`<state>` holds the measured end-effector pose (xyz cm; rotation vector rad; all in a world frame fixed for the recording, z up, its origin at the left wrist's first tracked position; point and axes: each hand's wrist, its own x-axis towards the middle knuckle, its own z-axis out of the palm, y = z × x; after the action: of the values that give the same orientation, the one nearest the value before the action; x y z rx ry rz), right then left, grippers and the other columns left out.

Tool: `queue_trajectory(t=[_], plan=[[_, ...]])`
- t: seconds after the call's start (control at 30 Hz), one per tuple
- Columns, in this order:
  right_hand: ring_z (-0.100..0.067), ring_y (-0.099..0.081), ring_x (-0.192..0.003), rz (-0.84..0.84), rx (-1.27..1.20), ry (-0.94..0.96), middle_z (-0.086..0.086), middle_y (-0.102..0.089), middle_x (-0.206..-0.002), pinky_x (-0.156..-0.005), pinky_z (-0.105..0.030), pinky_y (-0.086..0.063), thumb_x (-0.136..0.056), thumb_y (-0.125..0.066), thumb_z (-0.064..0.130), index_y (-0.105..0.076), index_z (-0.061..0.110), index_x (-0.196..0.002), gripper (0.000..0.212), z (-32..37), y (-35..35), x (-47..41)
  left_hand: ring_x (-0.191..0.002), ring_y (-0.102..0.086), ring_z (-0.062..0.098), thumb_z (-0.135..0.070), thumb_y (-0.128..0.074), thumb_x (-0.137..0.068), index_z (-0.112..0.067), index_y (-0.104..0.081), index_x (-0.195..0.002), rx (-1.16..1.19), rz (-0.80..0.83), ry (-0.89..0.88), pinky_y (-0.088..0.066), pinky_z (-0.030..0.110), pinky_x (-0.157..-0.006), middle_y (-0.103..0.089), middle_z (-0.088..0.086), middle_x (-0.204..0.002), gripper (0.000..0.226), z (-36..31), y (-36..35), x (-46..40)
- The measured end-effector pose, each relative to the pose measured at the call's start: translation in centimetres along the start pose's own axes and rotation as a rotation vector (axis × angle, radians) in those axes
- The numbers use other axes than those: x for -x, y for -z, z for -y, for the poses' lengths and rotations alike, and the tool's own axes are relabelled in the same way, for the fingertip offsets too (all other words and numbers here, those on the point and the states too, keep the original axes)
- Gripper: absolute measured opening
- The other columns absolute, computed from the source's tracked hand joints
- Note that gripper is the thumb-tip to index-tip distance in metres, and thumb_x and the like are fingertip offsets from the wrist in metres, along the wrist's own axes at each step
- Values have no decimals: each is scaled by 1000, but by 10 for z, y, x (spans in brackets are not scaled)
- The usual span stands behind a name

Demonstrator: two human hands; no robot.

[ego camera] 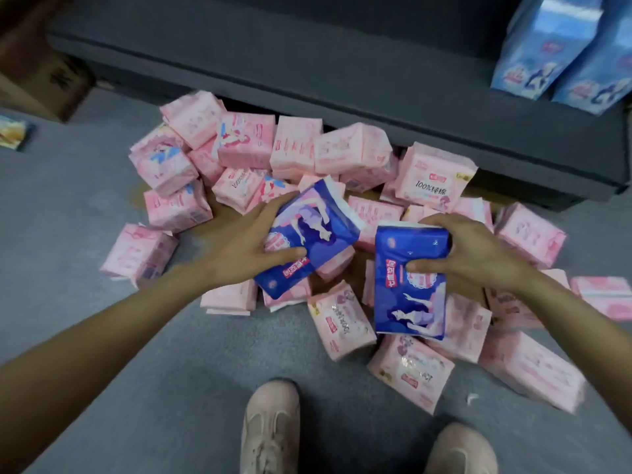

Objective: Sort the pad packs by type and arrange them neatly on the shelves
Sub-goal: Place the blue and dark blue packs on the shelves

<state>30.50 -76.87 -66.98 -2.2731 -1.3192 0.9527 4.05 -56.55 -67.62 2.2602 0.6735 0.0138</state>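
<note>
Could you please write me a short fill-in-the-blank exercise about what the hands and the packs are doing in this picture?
1. The left hand and the right hand each hold one dark ____ pack.
2. The pile of packs on the floor is mostly ____ in colour.
3. The light blue packs stand on the grey ____ at the upper right.

Missing words: blue; pink; shelf
</note>
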Motion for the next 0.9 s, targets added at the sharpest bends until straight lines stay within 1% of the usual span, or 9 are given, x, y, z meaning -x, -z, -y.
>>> queue_trajectory(t=[0.07,0.13,0.23,0.43,0.53,0.63,0.7,0.8,0.9], plan=[[2,-63,-82,-118,-165,6,8,-67,-99,-70,-21,-50,-58,-83,43,-55,27,-104,55,9,33,-2,-108,-51,-14,-57,-68,-77,-36,-25,-138,131,-69,-17,-41,9,-89,-49,-16,-129,77,-24,29,-21],[6,-63,-73,-260,-295,12,14,-66,-92,-67,-15,-51,-55,-84,38,-54,31,-101,56,19,69,-5,-103,-55,-16,-42,-72,-80,-36,-29,-135,254,-122,-37,-42,5,-82,-52,-22,-124,70,-49,55,-48],[7,-60,-74,-459,-402,24,18,-61,-94,-66,-12,-50,-55,-83,39,-50,24,-107,63,31,117,2,-108,-60,-1,-49,-68,-75,-40,-31,-136,330,-184,-86,-50,22,-88,-56,-14,-128,71,-89,86,-82],[4,-64,-80,-752,-605,105,8,-66,-100,-66,-10,-50,-60,-81,54,-52,30,-104,58,79,244,57,-119,-53,3,-56,-66,-72,-43,-28,-141,328,-277,-298,-47,40,-100,-48,-13,-137,80,-196,175,-132],[6,-64,-81,-852,-656,216,9,-68,-102,-67,-10,-50,-66,-74,31,-53,25,-116,54,115,297,87,-126,-47,3,-53,-68,-72,-43,-24,-143,308,-317,-440,-44,42,-104,-41,-15,-142,84,-249,221,-146],[-1,-66,-86,-960,-658,283,13,-72,-98,-73,-14,-52,-61,-80,49,-62,33,-109,53,138,335,108,-126,-44,-2,-34,-75,-73,-41,-22,-145,365,-338,-583,-40,28,-106,-37,-11,-143,90,-296,252,-151],[-2,-65,-86,-1067,-683,343,13,-72,-96,-74,-15,-51,-62,-81,42,-63,30,-106,49,148,358,123,-123,-45,-3,-31,-77,-68,-39,-29,-138,365,-407,-695,-36,20,-106,-42,-4,-134,85,-329,273,-152],[-12,-64,-98,-1207,-780,460,4,-69,-107,-83,-24,-52,-54,-88,43,-60,26,-108,63,157,388,145,-118,-56,21,-34,-78,-64,-43,-37,-117,439,-442,-808,-44,49,-103,-53,9,-127,68,-379,304,-156],[-12,-64,-97,-1295,-866,558,3,-67,-107,-80,-25,-54,-46,-91,47,-55,25,-107,74,163,418,164,-115,-58,19,-36,-80,-61,-40,-39,-114,448,-527,-899,-48,40,-98,-57,5,-124,67,-423,325,-156]])
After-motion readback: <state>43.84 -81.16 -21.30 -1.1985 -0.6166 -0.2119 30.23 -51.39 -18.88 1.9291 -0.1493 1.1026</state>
